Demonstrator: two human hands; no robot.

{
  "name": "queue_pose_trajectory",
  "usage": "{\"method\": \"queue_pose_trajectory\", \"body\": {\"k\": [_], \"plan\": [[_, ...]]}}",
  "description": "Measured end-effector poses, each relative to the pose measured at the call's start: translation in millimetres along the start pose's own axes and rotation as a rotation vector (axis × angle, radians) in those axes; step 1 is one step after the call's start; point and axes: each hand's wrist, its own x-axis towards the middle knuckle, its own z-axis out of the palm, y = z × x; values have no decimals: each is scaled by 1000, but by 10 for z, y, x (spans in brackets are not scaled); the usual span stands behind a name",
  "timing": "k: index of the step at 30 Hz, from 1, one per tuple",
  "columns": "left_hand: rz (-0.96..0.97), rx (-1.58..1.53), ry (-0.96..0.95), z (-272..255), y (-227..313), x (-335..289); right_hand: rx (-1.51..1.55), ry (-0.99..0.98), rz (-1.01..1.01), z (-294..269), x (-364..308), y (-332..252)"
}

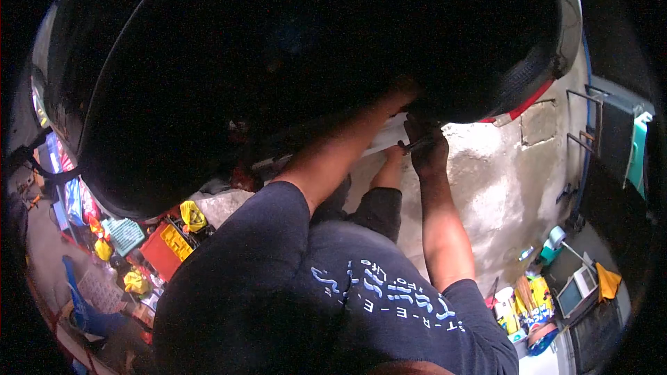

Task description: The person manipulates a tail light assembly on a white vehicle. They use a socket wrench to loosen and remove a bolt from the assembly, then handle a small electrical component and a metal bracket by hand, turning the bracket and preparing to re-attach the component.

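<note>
Above me a large, very dark curved body of a vehicle (292, 48) fills the upper part of the view, with a red strip (533, 99) at its right lower edge. My left hand (404, 90) reaches up under that edge, where its fingers are lost in the dark. Just below and to the right, my right hand (429, 144) is raised against the underside. Its fingers seem closed around a thin, shiny metal tool (415, 145) whose kind I cannot make out. What looks like a bare foot (393, 160) is close to it.
On the left floor lie an orange-red box (165, 253), a teal case (123, 236), yellow bags (193, 215) and a blue object (87, 309). A bright, stained wall or floor surface (486, 187) spreads right. Further right are metal bars (583, 125) and colourful packages (533, 305).
</note>
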Motion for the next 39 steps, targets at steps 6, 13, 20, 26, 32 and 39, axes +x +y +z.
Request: {"method": "queue_pose_trajectory", "body": {"k": [6, 13, 20, 26, 32, 39], "plan": [[-48, -163, -79, -281, -15, 159, 269, 74, 96, -95, 58, 28], [-65, -203, -78, -235, -108, 90, 166, 36, 26, -219, 103, 109], [-72, -232, -76, -192, -127, 75, -56, 14, -37, -154, 71, 77], [-74, -252, -83, -139, -91, 146, -63, 86, -37, -84, 55, 34], [-85, -263, -86, -203, -198, 201, -290, -7, -106, -53, 16, 71], [-90, -274, -109, -71, -230, 149, 128, 81, 38, -81, 71, 2]]}}
